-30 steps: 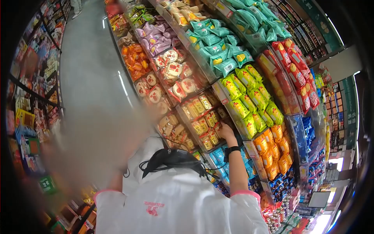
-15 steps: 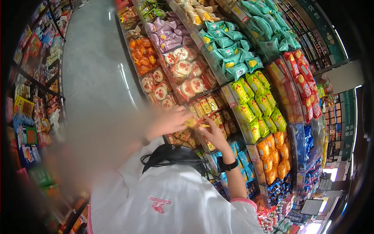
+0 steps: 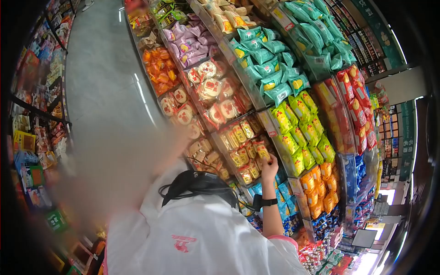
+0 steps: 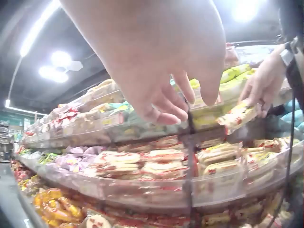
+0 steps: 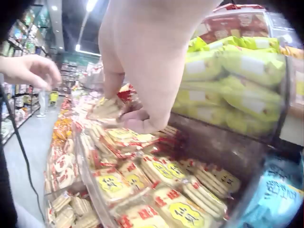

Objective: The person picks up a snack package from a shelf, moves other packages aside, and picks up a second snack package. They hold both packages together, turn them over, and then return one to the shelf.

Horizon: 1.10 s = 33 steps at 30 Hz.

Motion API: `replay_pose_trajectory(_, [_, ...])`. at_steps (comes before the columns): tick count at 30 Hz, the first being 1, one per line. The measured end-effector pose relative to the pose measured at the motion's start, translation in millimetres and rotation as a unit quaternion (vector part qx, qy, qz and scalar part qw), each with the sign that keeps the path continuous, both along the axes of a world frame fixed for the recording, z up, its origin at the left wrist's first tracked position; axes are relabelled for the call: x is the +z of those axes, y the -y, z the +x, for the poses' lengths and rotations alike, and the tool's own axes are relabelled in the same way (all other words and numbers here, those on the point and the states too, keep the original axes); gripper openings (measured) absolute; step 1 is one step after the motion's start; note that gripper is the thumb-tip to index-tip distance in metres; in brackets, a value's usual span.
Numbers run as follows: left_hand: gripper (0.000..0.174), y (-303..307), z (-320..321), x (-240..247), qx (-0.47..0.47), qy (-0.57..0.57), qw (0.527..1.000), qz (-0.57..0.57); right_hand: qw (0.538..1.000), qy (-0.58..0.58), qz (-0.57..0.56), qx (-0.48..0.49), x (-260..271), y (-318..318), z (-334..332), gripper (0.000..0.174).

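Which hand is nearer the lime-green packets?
Right. The right hand is close in front of the lime-green packets; the left hand is farther away, aisle side.

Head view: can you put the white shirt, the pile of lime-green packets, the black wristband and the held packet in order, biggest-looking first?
1. White shirt
2. Pile of lime-green packets
3. Black wristband and held packet: too alike to rank
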<state>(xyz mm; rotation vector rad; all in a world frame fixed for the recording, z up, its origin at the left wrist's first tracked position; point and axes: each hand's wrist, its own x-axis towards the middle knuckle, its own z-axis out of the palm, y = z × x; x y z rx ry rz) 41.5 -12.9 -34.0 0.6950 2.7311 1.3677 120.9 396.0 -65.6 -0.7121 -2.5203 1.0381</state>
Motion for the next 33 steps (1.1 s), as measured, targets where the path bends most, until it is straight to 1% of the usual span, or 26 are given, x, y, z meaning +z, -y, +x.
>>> replay_pose_trajectory(1, [0.024, 16.2, 2.6, -6.9, 0.026, 0.036, 0.999, 0.004, 0.999, 0.009, 0.007, -0.052, -3.2, -7.2, -1.8, 0.027])
replay_pose_trajectory(3, [0.024, 50.8, 6.4, -33.5, 0.064, 0.012, 0.997, -0.039, 0.993, 0.026, 0.068, -0.095, -3.5, -14.0, -9.5, 0.025])
replay_pose_trajectory(6, [0.022, 87.8, 17.0, -34.2, 0.132, 0.102, 0.985, -0.031, 0.977, 0.082, 0.15, -0.13, -23.7, -32.3, -28.4, 0.028])
replay_pose_trajectory(8, [0.02, 99.6, 19.3, -29.8, 0.172, 0.11, 0.978, -0.028, 0.953, 0.187, 0.2, -0.13, -51.1, -52.7, -41.0, 0.03])
replay_pose_trajectory(9, [0.019, 103.8, 19.4, -29.1, 0.193, 0.114, 0.974, -0.027, 0.933, 0.256, 0.223, -0.121, -66.1, -63.1, -47.7, 0.032])
replay_pose_trajectory(11, [0.018, 110.4, 17.9, -29.7, 0.195, 0.107, 0.974, -0.04, 0.879, 0.394, 0.257, -0.083, -99.5, -86.9, -57.8, 0.035])
replay_pose_trajectory(13, [0.018, 117.3, 13.5, -31.7, 0.193, 0.104, 0.974, -0.062, 0.837, 0.474, 0.269, -0.045, -140.3, -113.4, -57.9, 0.039])
replay_pose_trajectory(14, [0.018, 118.7, 12.8, -35.4, 0.188, 0.105, 0.973, -0.078, 0.837, 0.475, 0.27, -0.039, -167.1, -131.3, -56.4, 0.041])
replay_pose_trajectory(15, [0.018, 118.8, 11.2, -38.0, 0.182, 0.107, 0.973, -0.092, 0.876, 0.396, 0.266, -0.069, -210.5, -157.2, -51.1, 0.042])
replay_pose_trajectory(16, [0.017, 118.2, 8.5, -38.7, 0.182, 0.107, 0.974, -0.079, 0.91, 0.309, 0.26, -0.091, -252.3, -182.0, -46.1, 0.043])
replay_pose_trajectory(17, [0.017, 117.5, 5.7, -38.8, 0.181, 0.107, 0.975, -0.066, 0.936, 0.221, 0.255, -0.103, -292.4, -205.4, -41.5, 0.044])
replay_pose_trajectory(18, [0.017, 117.2, 2.4, -38.0, 0.181, 0.106, 0.976, -0.053, 0.89, 0.349, 0.283, -0.079, -245.4, -182.2, -51.6, 0.042])
replay_pose_trajectory(19, [0.017, 116.1, -2.4, -35.6, 0.178, 0.109, 0.976, -0.055, 0.864, 0.405, 0.292, -0.066, -206.2, -156.4, -61.8, 0.041])
replay_pose_trajectory(20, [0.017, 114.5, -7.9, -32.2, 0.176, 0.111, 0.977, -0.057, 0.849, 0.437, 0.292, -0.059, -174.3, -135.9, -70.5, 0.039])
replay_pose_trajectory(22, [0.017, 114.5, -18.4, -31.6, 0.164, 0.106, 0.979, -0.06, 0.833, 0.468, 0.291, -0.047, -136.7, -109.5, -77.8, 0.036])
replay_pose_trajectory(24, [0.018, 116.3, -26.1, -37.3, 0.146, 0.092, 0.983, -0.066, 0.825, 0.483, 0.29, -0.04, -114.9, -94.4, -79.7, 0.034])
replay_pose_trajectory(28, [0.018, 116.4, -35.8, -35.5, 0.15, 0.123, 0.98, -0.042, 0.816, 0.498, 0.289, -0.041, -79.2, -72.9, -87.5, 0.033])
replay_pose_trajectory(33, [0.018, 125.9, -38.1, -44.0, 0.155, 0.133, 0.977, -0.061, 0.845, 0.421, 0.322, -0.068, -77.6, -64.4, -83.0, 0.03])
